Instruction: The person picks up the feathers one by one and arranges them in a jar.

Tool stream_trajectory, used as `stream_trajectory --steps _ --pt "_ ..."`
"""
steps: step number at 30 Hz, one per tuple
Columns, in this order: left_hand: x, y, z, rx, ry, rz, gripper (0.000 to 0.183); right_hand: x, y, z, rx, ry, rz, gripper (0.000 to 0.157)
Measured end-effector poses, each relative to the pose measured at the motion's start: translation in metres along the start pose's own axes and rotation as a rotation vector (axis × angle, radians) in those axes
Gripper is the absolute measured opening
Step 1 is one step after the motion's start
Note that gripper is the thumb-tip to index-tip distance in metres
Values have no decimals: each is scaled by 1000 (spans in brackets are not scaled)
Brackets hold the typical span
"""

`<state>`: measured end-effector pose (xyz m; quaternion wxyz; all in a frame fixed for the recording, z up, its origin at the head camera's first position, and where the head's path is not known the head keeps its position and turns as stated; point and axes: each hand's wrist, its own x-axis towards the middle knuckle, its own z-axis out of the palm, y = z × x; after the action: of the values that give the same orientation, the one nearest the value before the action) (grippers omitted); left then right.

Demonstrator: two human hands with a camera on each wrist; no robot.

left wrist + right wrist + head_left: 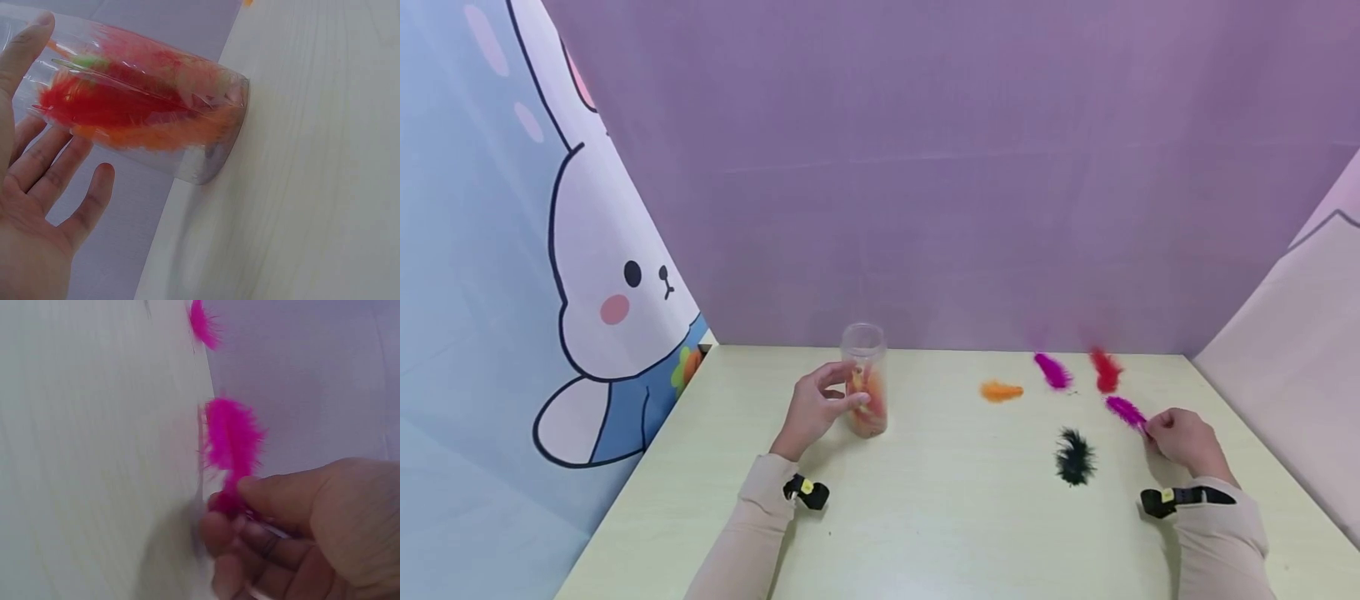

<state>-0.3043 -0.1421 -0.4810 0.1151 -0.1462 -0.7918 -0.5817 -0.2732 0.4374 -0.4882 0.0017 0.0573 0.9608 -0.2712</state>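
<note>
A clear, tall plastic jar (867, 408) stands upright left of the table's middle with several red, orange and pink feathers (125, 103) inside. My left hand (816, 407) holds it from the left, thumb on one side and fingers on the other; the little finger stands apart from the wall in the left wrist view. At the right of the table my right hand (1186, 437) pinches the quill end of a magenta feather (234, 437) between thumb and fingertips. Its fluffy part points away from the hand, up and to the left in the head view.
Loose feathers lie right of the jar: an orange feather (1002, 391), a second magenta feather (1054, 372), a red feather (1106, 372) and a black feather (1075, 458). The pale wooden table (940, 517) ends at a purple curtain (970, 208) behind.
</note>
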Motion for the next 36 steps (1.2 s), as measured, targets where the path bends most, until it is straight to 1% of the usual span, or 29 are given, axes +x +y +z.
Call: stream_trajectory --steps 4,10,15,18,20,21,27,28,32,36 --pt "0 -1 0 -4 1 2 58 0 -2 2 27 97 -27 24" --pt "1 -1 0 4 -2 6 57 -2 -9 5 41 274 -124 18" --pt "1 1 0 4 -3 -1 57 -2 -16 6 54 369 -187 15" --pt "0 3 0 5 -5 -9 58 -2 -21 7 52 416 -206 13" --pt "-1 3 0 3 -6 -13 58 -1 -24 7 53 438 -211 13" --pt "-2 6 1 6 -6 -24 58 -1 -25 7 52 448 -214 13" --pt "-1 5 1 5 -6 -27 58 0 -36 6 57 514 -244 11" --pt "-1 2 0 1 -5 -20 59 1 -37 6 59 522 -251 11" --pt "0 1 1 -1 -2 -18 58 1 -45 7 65 538 -269 11" --pt "0 0 1 5 -2 -18 57 0 -54 8 82 536 -279 11"
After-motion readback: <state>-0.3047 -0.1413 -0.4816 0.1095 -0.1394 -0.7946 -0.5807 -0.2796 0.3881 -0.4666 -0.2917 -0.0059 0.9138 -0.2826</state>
